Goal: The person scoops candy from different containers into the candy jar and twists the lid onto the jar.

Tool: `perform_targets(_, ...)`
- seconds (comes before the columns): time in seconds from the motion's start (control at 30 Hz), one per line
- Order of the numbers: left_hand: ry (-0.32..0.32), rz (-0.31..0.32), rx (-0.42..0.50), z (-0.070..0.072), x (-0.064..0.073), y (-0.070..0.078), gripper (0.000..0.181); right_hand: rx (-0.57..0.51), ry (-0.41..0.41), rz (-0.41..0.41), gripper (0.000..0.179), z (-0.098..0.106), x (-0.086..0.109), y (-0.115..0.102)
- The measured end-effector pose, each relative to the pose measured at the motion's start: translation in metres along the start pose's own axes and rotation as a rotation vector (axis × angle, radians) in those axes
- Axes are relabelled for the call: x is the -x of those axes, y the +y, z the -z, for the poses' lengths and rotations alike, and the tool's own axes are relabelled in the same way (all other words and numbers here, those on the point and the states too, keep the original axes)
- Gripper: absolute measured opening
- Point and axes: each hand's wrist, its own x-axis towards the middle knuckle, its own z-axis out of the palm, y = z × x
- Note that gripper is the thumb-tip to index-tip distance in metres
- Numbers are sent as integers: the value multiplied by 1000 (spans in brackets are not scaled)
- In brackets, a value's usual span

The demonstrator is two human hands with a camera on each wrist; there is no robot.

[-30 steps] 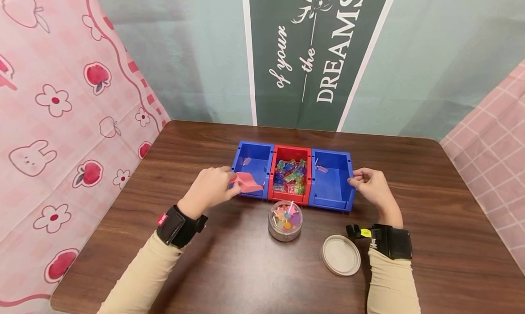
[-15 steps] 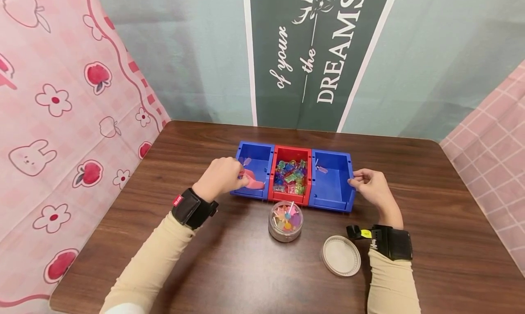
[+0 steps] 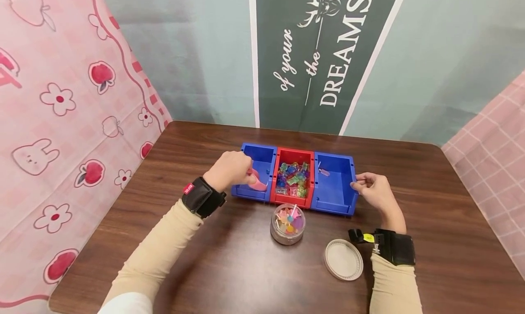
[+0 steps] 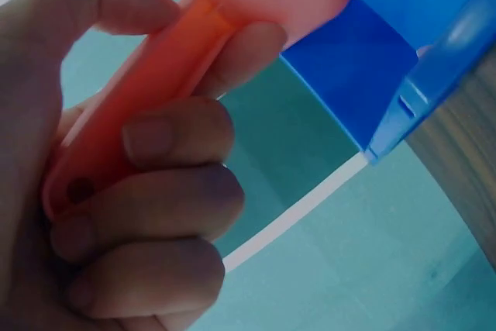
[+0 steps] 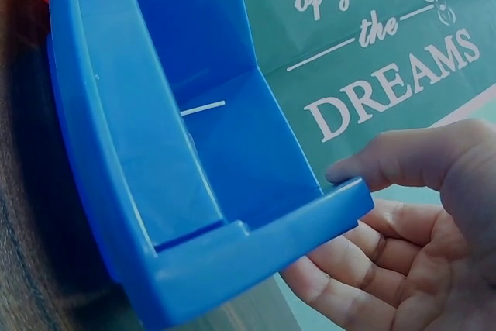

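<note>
My left hand (image 3: 231, 170) grips a pink scoop (image 3: 257, 182) by its handle, fingers curled round it in the left wrist view. The scoop's head is down inside the left blue bin (image 3: 251, 195). My right hand (image 3: 374, 190) pinches the outer side wall of the right blue bin (image 3: 334, 208), thumb on the rim and fingers beneath in the right wrist view. A small pink piece (image 3: 324, 172) and a thin white stick (image 5: 203, 108) lie in that bin. Between the two stands a red bin (image 3: 290, 200) of colourful translucent pieces (image 3: 293, 179).
In front of the bins stands a clear round jar (image 3: 287, 238) of colourful pieces, a white stick poking up. Right of it lies a round lid (image 3: 343, 259). The wooden table (image 3: 246, 277) meets fabric hangings (image 3: 205, 68) behind and at both sides.
My left hand has moved right and slightly up, lowering the scoop into the left blue bin and tipping it from flat to steep. The right hand keeps its hold.
</note>
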Motion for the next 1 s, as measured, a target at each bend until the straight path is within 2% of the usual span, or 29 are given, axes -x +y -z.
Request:
perform_targets(0.13,-21,33,19,-3,-1,6,40,15,-3,2,32,1,2,-1)
perform_targets(0.33,-27,67,54,-2,8,6,45,17,9,7,29,-4,3,-1)
perform_targets(0.47,-3,77,26,2,12,2,45,24,12,-8,29,-5,1,-4)
perform_targets(0.6,-6,67,-9,6,7,2,43,16,14,-26,29,-4,2,-3)
perform_targets(0.83,-165,151,-27,12,-13,9,38,19,8,-11,28,-4,0,-2)
perform_targets(1.0,-279,224,-4,15,-23,21,25,8,2,-20,28,-5,0,-3)
